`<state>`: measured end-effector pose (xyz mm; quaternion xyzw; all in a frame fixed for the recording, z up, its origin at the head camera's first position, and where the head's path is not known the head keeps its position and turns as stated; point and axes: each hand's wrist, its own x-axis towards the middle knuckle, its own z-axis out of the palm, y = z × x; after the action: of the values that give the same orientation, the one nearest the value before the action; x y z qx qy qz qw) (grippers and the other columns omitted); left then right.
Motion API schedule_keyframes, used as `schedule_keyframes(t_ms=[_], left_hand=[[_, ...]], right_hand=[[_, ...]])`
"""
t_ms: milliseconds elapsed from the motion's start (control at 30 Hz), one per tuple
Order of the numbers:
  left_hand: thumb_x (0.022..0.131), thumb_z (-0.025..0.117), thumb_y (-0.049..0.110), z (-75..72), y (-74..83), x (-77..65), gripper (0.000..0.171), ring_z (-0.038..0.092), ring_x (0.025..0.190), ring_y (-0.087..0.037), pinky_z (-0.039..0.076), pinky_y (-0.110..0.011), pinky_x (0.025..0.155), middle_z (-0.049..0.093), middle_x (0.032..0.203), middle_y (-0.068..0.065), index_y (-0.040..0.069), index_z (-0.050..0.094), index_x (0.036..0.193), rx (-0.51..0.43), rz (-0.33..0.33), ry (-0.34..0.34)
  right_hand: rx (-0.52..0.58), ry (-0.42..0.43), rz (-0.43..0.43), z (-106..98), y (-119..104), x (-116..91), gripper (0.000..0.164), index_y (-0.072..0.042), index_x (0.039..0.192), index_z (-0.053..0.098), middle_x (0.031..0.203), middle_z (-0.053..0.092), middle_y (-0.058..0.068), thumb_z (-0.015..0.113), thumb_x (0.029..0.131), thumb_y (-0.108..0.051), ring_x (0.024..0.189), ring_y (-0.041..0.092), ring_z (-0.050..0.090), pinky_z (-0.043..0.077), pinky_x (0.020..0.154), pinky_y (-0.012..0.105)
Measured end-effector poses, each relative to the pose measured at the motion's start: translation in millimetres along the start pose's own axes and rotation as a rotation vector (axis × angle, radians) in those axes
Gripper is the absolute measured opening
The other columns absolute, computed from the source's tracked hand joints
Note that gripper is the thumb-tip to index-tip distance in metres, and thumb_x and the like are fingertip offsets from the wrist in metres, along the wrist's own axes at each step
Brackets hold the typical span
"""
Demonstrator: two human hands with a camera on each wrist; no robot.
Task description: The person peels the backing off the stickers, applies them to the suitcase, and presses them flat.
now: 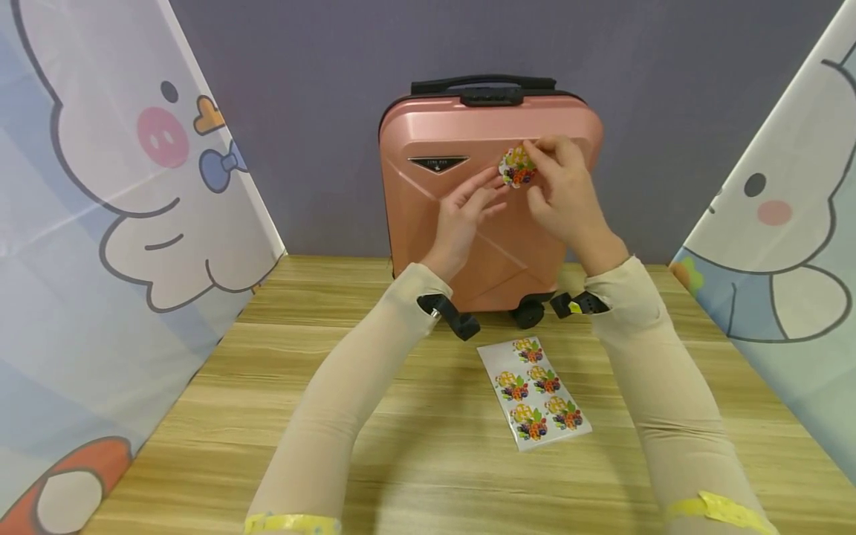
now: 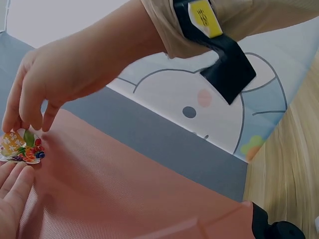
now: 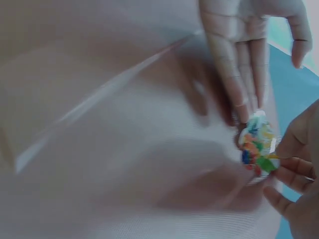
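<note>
A round fruit-print sticker (image 1: 517, 166) is at the upper front of the pink suitcase (image 1: 468, 253), to the right of its dark logo plate. My right hand (image 1: 568, 189) pinches the sticker's right edge between thumb and finger; the right wrist view shows this hand (image 3: 299, 164) at that edge too. From the other side, my left hand (image 1: 464, 215) reaches in with extended fingers, their tips right at the sticker's left edge. Seen from the left wrist, the sticker (image 2: 22, 147) lies close over the suitcase face, between both hands' fingertips.
On the wooden table (image 1: 321, 371), a white sheet (image 1: 491, 355) with several matching fruit stickers lies in front of the suitcase. A grey panel (image 1: 287, 111) stands behind. Cartoon-printed panels (image 1: 80, 297) border both sides. A black wheel (image 1: 528, 313) shows at the suitcase's base.
</note>
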<state>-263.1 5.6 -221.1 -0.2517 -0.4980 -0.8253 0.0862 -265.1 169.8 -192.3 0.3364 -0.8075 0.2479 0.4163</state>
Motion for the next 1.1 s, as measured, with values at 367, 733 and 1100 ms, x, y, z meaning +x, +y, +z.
schedule_keyframes(t_ms=[367,733,1100], left_hand=[[0.099,0.046,-0.007,-1.4,0.9,1.6,0.041,0.055,0.122,-0.043,0.052,-0.040,0.097,0.054,0.132,-0.034,-0.014,0.048,0.139,0.030,-0.022,-0.023],[0.102,0.046,-0.003,-5.4,4.4,1.6,0.042,0.053,0.125,-0.043,0.052,-0.038,0.097,0.054,0.135,-0.032,-0.010,0.045,0.143,0.047,-0.046,-0.057],[0.102,0.047,-0.002,-8.1,6.9,2.2,0.041,0.053,0.124,-0.044,0.052,-0.040,0.098,0.054,0.134,-0.032,-0.010,0.046,0.142,0.033,-0.055,-0.054]], right_hand=[[-0.162,0.104,-0.155,15,14,-7,0.050,0.011,0.137,0.053,0.130,0.046,0.031,0.045,0.088,0.002,0.118,0.047,0.034,0.029,0.101,0.057],[0.143,0.309,-0.077,9,19,-5,0.037,0.003,0.121,0.067,0.119,0.059,0.015,0.054,0.087,-0.003,0.112,0.033,0.046,0.033,0.102,0.042],[1.176,0.264,0.200,8,-2,11,0.031,0.004,0.114,0.067,0.105,0.069,0.015,0.042,0.096,0.008,0.100,0.025,0.066,0.054,0.093,0.034]])
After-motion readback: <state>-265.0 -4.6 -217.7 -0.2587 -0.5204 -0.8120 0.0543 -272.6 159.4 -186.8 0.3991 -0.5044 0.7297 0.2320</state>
